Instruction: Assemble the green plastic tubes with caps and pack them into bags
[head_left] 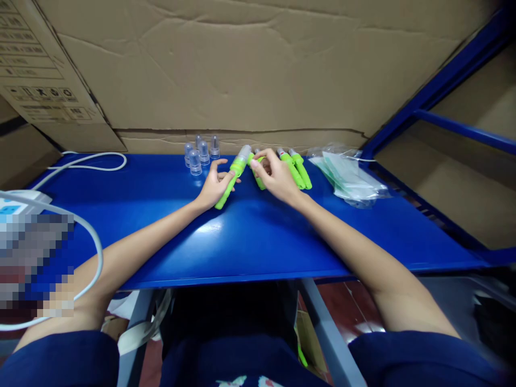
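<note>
My left hand is closed around a lime-green pen-shaped device with a clear cap on its upper end. The device tilts up to the right, its cap just left of my right fingertips. My right hand has thumb and forefinger pinched at a small lime-green piece; the fingers partly cover it. Beneath that hand another lime-green device lies mostly hidden. Just to the right, two more green devices with grey tips lie side by side.
Several clear plastic caps stand upright at the back left. Clear plastic bags lie at the right of the blue table. A white cable loops over the left side near a white device. Cardboard walls the back.
</note>
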Tool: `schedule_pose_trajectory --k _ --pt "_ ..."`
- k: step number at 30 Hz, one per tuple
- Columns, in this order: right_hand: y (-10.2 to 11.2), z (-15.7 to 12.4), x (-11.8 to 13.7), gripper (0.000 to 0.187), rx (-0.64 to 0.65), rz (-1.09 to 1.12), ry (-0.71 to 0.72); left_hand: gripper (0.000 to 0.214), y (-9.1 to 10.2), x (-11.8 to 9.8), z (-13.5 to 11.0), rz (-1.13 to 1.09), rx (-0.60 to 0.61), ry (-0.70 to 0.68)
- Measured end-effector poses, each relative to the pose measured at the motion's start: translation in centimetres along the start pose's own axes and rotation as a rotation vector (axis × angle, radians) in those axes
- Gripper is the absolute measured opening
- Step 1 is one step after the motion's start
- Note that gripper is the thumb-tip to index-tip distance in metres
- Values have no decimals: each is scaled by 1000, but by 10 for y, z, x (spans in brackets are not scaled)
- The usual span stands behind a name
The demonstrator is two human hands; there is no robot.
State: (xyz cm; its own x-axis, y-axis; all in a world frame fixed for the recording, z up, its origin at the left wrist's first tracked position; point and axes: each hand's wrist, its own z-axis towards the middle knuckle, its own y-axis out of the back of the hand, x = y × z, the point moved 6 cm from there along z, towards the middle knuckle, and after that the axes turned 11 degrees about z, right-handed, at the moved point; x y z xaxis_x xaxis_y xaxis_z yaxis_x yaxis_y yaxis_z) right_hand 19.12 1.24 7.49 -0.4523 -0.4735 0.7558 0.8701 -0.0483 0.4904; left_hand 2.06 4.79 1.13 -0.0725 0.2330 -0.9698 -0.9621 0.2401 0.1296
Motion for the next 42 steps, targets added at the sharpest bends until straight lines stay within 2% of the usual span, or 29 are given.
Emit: schedule_pose_trajectory --k 5,9,13,18,28,33,36,39,42 --pt "-36 -19 20 49 269 -216 129 46 10 12 7 -25 -133 77" --pt "-54 -30 26 51 379 -466 198 40 10 13 8 -78 -180 90" --pt "-60 -32 23 50 415 -592 177 37 9 10 6 -88 -197 124" --pt "-60 -30 15 47 426 -588 162 32 9 6 6 -38 -200 176" --pt "-59 -21 2 42 399 -421 190 30 8 9 11 71 -28 145" --pt "-53 -17 -6 44 379 -488 147 25 6 11 13 150 32 78" --pt "-49 -14 -12 46 388 -557 98 23 6 7 11 297 14 -49" --pt "-45 -11 -17 44 382 -577 60 27 11 -7 6 514 -64 -239" --pt "-42 -10 -19 45 366 -584 47 31 23 -28 0 724 -230 -426"
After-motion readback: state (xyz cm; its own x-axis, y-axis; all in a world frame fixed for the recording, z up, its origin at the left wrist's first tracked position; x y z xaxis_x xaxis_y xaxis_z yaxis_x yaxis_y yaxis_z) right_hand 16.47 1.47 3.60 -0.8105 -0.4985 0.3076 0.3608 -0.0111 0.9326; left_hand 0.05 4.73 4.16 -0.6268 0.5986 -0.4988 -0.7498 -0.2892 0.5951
